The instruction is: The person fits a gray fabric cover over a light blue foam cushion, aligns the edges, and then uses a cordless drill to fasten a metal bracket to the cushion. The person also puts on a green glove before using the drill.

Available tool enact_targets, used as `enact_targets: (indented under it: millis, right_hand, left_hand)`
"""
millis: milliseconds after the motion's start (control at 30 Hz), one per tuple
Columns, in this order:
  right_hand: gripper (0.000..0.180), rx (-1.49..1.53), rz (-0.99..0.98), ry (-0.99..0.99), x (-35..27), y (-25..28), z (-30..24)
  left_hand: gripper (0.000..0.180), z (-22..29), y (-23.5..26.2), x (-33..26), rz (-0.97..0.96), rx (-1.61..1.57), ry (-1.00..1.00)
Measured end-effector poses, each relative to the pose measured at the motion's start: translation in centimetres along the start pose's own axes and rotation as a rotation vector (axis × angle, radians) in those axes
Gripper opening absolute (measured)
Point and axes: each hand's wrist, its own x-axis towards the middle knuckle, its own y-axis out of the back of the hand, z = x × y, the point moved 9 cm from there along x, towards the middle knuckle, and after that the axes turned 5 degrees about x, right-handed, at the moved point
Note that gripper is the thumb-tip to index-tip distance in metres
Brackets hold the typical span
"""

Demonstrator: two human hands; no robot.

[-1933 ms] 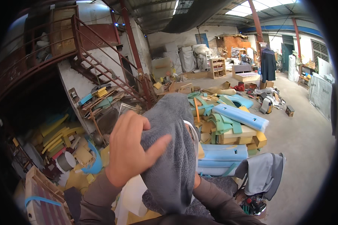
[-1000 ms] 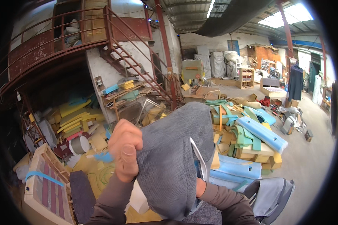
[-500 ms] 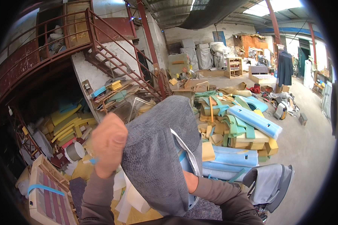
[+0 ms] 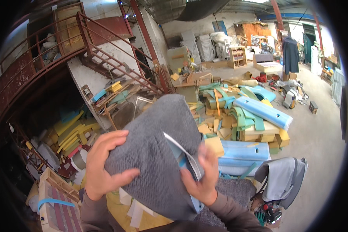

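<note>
A dark grey, textured fabric cushion cover (image 4: 150, 154) stands tilted in front of me, stuffed and bulging. A white-edged slit (image 4: 181, 149) runs down its right side, with light blue filling (image 4: 176, 152) showing inside. My left hand (image 4: 104, 164) lies against the cover's left side, thumb and fingers spread. At the slit's lower part is my right hand (image 4: 203, 181), its thumb by the edge and its fingers apart and smeared by motion.
Foam offcuts (image 4: 220, 127) and blue wrapped rolls (image 4: 245, 154) pile up beyond the cover. At right stands a grey draped chair-like item (image 4: 280, 179). To the left lies a wooden frame (image 4: 56, 201) with a blue strap. A metal staircase (image 4: 116, 58) rises behind.
My right hand has come out of the slit to its outer edge. My left hand has opened from a fist and spread on the cover, which leans further left.
</note>
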Motion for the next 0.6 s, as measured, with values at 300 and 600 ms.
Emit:
enact_targets:
  millis: [300, 600]
  right_hand:
    - [0.056, -0.086, -0.03, -0.186, 7.0, -3.2, 7.6]
    - [0.068, -0.445, -0.101, -0.433, -11.2, 0.5, 14.1]
  left_hand:
    - [0.013, 2.6, -0.8, 1.0, 0.162, 0.145, -0.104]
    - [0.029, -4.5, 0.5, 0.5, 0.049, 0.11, 0.157]
